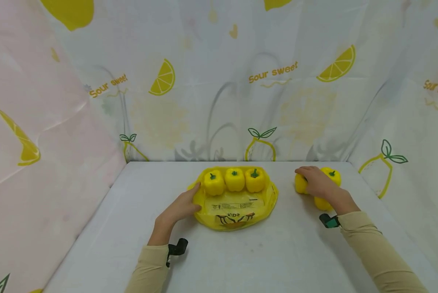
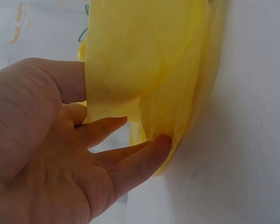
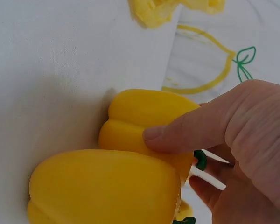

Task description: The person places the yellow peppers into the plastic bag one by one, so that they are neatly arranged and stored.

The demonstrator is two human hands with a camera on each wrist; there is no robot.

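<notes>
A yellow plastic bag [image 1: 272,201] printed with "KIDS" lies spread on the table, with three yellow bell peppers [image 1: 235,181] standing in a row along its far side. At the bag's left edge, my left hand [image 1: 182,205] holds the plastic; the left wrist view shows one digit passing behind the film [image 2: 130,56] and other fingertips against its lower edge. To the right of the bag, my right hand [image 1: 318,183] grips a yellow bell pepper [image 3: 137,109], thumb on its side, other fingers partly hidden. Two more peppers stand beside it, one behind [image 1: 331,175] and one nearer me [image 1: 322,203].
The white table [image 1: 255,260] reaches back to a hanging cloth [image 1: 219,101] printed with lemons and "Sour sweet". Similar cloth hangs at the left and right sides. Each wrist wears a small black camera mount [image 1: 177,247].
</notes>
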